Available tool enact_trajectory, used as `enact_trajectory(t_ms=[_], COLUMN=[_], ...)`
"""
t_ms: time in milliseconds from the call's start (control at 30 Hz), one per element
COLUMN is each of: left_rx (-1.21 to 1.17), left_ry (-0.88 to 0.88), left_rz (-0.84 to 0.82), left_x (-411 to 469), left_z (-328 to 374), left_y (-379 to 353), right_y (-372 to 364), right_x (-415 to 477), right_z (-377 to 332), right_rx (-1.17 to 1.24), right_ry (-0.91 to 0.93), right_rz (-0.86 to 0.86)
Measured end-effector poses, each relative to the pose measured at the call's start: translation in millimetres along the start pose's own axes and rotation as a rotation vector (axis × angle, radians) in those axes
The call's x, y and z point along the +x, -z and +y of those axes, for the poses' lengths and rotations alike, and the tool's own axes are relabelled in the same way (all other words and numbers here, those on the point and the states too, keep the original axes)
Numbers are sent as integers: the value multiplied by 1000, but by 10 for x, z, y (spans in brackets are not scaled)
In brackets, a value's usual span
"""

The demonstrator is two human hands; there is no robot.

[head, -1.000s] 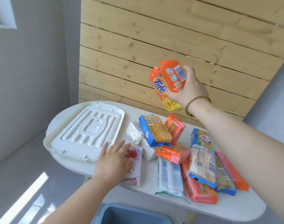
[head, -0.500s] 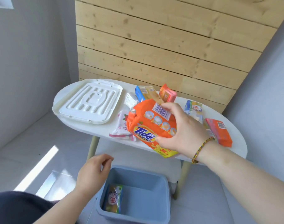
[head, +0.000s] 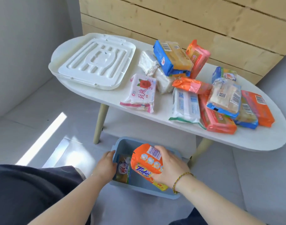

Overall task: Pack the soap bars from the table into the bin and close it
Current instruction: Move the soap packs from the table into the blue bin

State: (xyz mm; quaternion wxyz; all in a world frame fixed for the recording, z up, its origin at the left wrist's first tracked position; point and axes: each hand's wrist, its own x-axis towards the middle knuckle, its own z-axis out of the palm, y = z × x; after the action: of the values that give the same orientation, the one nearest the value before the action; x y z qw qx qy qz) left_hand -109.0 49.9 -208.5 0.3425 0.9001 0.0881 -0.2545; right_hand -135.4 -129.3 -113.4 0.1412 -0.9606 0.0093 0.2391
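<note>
A blue bin [head: 122, 142] stands open on the floor in front of the table. My right hand [head: 169, 168] holds an orange Tide soap pack [head: 144, 164] over the bin's opening. My left hand [head: 105, 165] grips the bin's left rim. One soap bar [head: 123, 168] stands inside the bin against its left wall. Several wrapped soap bars [head: 186, 106] lie piled on the right half of the white oval table [head: 252, 140]. The white bin lid [head: 96, 62] lies on the table's left end.
A pink-and-white rose soap pack [head: 141, 93] lies alone beside the lid. A wooden plank wall [head: 187, 18] rises behind the table. The table's pale legs [head: 100, 122] flank the bin. My dark trousers [head: 33, 192] fill the lower left.
My right hand has carried the Tide pack down from above the table to the bin's opening. My left hand left the rose soap pack on the table and took hold of the bin's rim.
</note>
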Motion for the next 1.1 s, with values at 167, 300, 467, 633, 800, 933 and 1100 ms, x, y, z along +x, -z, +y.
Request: enact_trajectory(t_ms=[167,300,467,633,800,933,1100], left_rx=[-32,-5,-16,-96,-103,-82,-60], left_ry=[110,182,216,206,207,200,201], left_rz=[-2,-6,10,25,26,22,7], left_x=[144,283,376,371,365,363,364], left_z=[-13,-112,-184,-214,-203,-201,-187], left_y=[-162,-221,-265,-247,-228,-221,-195], right_y=[-395,-746,-1074,-1293,-1465,-1566,-1589], right_x=[535,866,1123,1340,1428,1458,1431], right_z=[170,279,293,202,187,184,268], right_rx=[92,206,244,320,390,451,561], right_ry=[-190,-350,-467,-529,-558,-529,-449], right_rz=[-101,-134,-150,-156,-190,-246,-293])
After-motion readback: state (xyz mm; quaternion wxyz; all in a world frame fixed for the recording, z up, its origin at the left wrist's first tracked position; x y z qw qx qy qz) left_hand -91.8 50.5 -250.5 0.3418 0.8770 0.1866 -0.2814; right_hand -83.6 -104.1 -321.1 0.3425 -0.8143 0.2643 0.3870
